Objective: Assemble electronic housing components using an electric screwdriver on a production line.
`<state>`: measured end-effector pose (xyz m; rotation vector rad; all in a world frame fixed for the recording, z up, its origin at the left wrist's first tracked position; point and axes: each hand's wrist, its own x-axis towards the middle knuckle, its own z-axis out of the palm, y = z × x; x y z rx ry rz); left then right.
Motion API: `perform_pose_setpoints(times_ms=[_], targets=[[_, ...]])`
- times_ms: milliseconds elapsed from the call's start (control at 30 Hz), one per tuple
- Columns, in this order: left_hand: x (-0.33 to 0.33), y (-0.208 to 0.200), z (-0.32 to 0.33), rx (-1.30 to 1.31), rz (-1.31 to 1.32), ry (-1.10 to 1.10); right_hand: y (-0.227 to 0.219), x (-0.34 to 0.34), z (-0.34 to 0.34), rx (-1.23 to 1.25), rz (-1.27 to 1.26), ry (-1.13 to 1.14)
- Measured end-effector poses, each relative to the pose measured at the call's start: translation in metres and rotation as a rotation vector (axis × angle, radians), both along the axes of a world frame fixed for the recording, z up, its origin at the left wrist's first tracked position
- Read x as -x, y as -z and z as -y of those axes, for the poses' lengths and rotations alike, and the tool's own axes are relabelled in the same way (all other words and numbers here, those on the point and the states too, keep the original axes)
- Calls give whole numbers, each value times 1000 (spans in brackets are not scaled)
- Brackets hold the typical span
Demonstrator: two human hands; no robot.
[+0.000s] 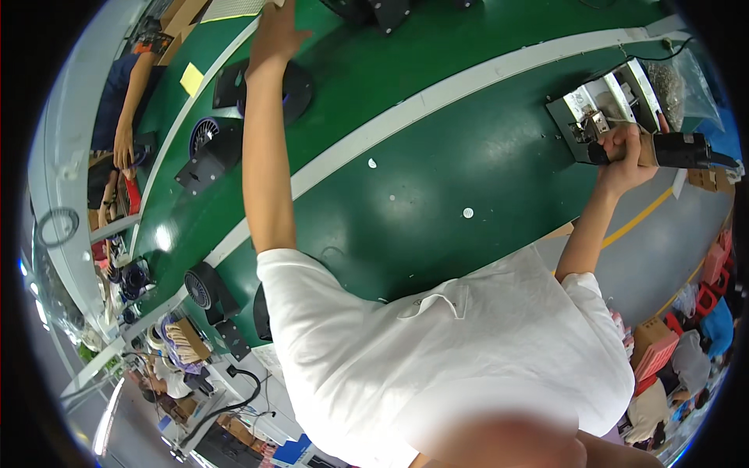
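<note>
My left arm reaches across the green table to the top of the picture. My left hand [275, 33] is beside a pale yellow perforated sheet [232, 8]. Its thumb sticks out sideways, while the fingertips are cut off by the frame edge; I see nothing held. Below it, a black fan unit [297, 92] is partly hidden by my forearm. At the right, my right hand [624, 160] is wrapped round a black and tan electric screwdriver [677, 150] lying roughly level. The screwdriver's front end is at a metal box, apparently a screw feeder [573, 129].
Another fan with a black bracket [207, 148] sits left of my forearm; a further one [204, 290] lies nearer me. A white rail [406, 117] crosses the table. Small white discs [468, 213] lie on it. A clear bag [690, 90] stands beyond the feeder. A co-worker's arm [133, 101] shows at left.
</note>
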<state>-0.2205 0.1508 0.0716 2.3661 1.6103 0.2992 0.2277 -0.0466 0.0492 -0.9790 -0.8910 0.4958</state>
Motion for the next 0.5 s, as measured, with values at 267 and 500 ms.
perform_pose_setpoints(times_ms=[267,500], targets=[[20,69,-107,-449,280,152,-4,-25,5,-140,45,-52],[-10,56,-70,-176,426,-30,10,-39,-1,-152,-73,-96]])
